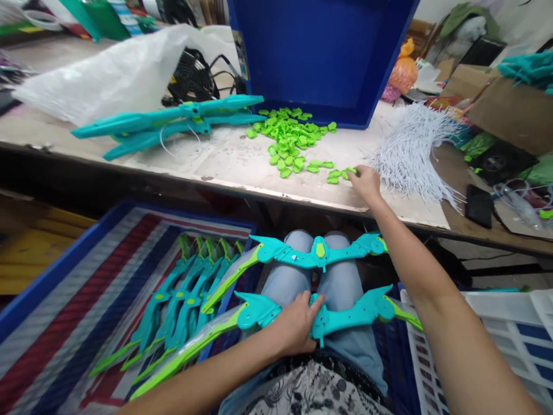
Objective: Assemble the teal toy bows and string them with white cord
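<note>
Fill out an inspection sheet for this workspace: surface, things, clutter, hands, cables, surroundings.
Surface: pale tabletop, stained.
Things: two bow-shaped pieces on the lap; green pieces and white strings on the tabletop.
Clutter: white plastic bag, black fan, dark phone-like object.
Hands: left hand on the nearer bow-shaped piece; right hand at the green pieces, grip unclear.
Cables: dark cord beside the fan.
Surroundings: blue bin behind the green pieces; striped-lined crate at left; white basket at right.

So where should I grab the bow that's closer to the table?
I'd try the chunky middle of that bow, from above, with the left hand. It lies across the legs with its middle uncovered, and its two halves spread out either side, so it should balance there. The right forearm hides its right end, so avoid that.
</note>
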The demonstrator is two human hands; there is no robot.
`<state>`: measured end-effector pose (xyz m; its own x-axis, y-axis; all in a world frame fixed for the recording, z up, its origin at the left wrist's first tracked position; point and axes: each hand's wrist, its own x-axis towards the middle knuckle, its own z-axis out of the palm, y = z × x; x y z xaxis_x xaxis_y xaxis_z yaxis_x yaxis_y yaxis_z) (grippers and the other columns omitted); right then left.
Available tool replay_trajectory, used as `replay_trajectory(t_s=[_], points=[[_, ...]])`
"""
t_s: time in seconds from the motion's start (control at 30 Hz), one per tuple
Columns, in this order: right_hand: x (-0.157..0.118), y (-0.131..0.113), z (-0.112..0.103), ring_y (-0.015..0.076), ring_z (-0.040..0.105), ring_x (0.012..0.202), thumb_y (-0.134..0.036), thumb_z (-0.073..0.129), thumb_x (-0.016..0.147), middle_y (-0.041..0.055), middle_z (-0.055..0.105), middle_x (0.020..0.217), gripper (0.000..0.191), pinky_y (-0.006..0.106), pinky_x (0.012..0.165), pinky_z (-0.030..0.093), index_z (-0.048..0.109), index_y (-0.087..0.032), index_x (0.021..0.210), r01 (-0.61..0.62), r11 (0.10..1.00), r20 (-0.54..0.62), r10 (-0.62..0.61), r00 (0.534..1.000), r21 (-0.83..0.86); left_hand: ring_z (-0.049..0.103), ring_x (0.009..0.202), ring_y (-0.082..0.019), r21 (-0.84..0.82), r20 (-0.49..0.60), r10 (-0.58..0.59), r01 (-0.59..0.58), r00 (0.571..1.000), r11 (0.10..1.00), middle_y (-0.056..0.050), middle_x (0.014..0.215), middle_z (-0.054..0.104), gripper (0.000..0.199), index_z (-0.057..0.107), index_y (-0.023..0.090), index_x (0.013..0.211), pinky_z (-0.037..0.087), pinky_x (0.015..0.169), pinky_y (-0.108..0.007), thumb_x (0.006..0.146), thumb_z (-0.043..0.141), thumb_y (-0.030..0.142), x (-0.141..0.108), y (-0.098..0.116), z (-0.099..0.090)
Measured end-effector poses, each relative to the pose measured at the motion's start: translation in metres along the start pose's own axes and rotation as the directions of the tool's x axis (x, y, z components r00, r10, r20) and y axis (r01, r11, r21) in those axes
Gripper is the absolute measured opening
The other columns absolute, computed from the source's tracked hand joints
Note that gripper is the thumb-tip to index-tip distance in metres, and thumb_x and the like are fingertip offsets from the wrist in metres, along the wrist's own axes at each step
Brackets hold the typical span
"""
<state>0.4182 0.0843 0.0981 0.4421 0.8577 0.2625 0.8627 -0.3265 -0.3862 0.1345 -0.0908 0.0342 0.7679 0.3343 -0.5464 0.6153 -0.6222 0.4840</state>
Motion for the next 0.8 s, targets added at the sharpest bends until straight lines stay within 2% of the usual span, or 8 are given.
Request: replay_trajectory(t_s=[0.13,0.23,0.3,0.43,0.57,0.63,0.7,0.8], points=[[-0.03,0.042,-0.017,0.0179,0.056,0.059,-0.035,0.055,0.077,0.002,0.056,0.053,0.026,0.028,0.061,0.043,0.067,-0.014,0.068,-0.168,0.961,0.129,0.142,0.981,0.22,0.059,0.107,-0.034,-0.03,-0.025,0.026,-0.027,0.999,0.999,-0.017,0.122,0.058,0.068,0.045,0.017,0.136,0.048,0.087,-0.04,0.071,0.059,0.03,-0.006,0.001,-0.02],[-0.044,0.06,-0.021,0.0143,0.053,0.049,-0.033,0.059,0.074,-0.0016,0.054,0.05,0.025,0.028,0.055,0.045,0.069,-0.012,0.085,-0.278,0.896,0.249,0.198,0.948,0.346,0.064,0.08,-0.025,-0.155,0.006,0.064,-0.062,0.998,0.986,-0.008,0.089,0.067,0.043,0.058,0.017,0.114,0.047,0.068,-0.031,0.076,0.054,0.037,0.0,-0.003,-0.036],[-0.046,0.062,-0.022,0.0145,0.055,0.052,-0.032,0.063,0.072,-0.0006,0.059,0.055,0.03,0.028,0.058,0.048,0.069,-0.013,0.094,-0.257,0.916,0.197,0.203,0.959,0.307,0.061,0.072,-0.022,-0.248,0.037,0.118,-0.105,0.992,0.963,-0.005,0.078,0.065,0.035,0.062,0.016,0.097,0.042,0.061,-0.027,0.078,0.053,0.044,0.011,-0.009,-0.043],[-0.045,0.053,-0.026,0.0225,0.064,0.074,-0.034,0.06,0.076,0.0073,0.069,0.07,0.024,0.034,0.075,0.049,0.071,-0.015,0.084,-0.139,0.99,0.079,0.138,0.987,0.013,0.057,0.065,-0.017,-0.52,0.136,0.182,-0.086,0.974,0.85,-0.003,0.069,0.063,0.042,0.06,0.015,0.074,0.041,0.059,-0.025,0.08,0.049,0.056,0.037,-0.026,-0.042],[-0.046,0.055,-0.033,0.0297,0.061,0.096,-0.031,0.056,0.081,0.0136,0.071,0.093,0.027,0.043,0.088,0.044,0.068,-0.014,0.097,0.082,0.991,0.036,-0.078,0.996,-0.108,0.056,0.059,-0.016,-0.744,0.179,0.143,0.039,0.973,0.667,-0.002,0.072,0.063,0.052,0.06,0.016,0.084,0.042,0.058,-0.026,0.07,0.059,0.066,0.053,-0.039,-0.03],[-0.045,0.063,-0.035,0.0288,0.056,0.109,-0.022,0.055,0.078,0.0138,0.067,0.112,0.025,0.043,0.095,0.04,0.066,-0.015,0.1,0.292,0.954,0.089,-0.285,0.954,-0.069,0.055,0.06,-0.015,-0.762,0.147,0.107,0.044,0.983,0.647,-0.001,0.073,0.063,0.054,0.061,0.016,0.086,0.04,0.057,-0.025,0.066,0.063,0.066,0.056,-0.043,-0.027],[-0.041,0.071,-0.035,0.0261,0.052,0.117,-0.015,0.054,0.075,0.0115,0.061,0.126,0.024,0.04,0.099,0.038,0.065,-0.017,0.096,0.446,0.895,0.208,-0.439,0.874,0.015,0.054,0.065,-0.015,-0.74,0.111,0.099,0.016,0.989,0.672,-0.001,0.073,0.062,0.053,0.064,0.015,0.084,0.038,0.058,-0.024,0.067,0.063,0.066,0.058,-0.046,-0.027],[-0.033,0.077,-0.032,0.024,0.054,0.113,-0.013,0.053,0.075,0.0087,0.062,0.125,0.02,0.037,0.096,0.04,0.065,-0.018,0.091,0.488,0.868,0.343,-0.487,0.804,0.088,0.051,0.065,-0.014,-0.733,0.123,0.11,0.016,0.986,0.681,-0.001,0.069,0.061,0.052,0.067,0.014,0.079,0.036,0.059,-0.023,0.069,0.062,0.065,0.059,-0.049,-0.03]])
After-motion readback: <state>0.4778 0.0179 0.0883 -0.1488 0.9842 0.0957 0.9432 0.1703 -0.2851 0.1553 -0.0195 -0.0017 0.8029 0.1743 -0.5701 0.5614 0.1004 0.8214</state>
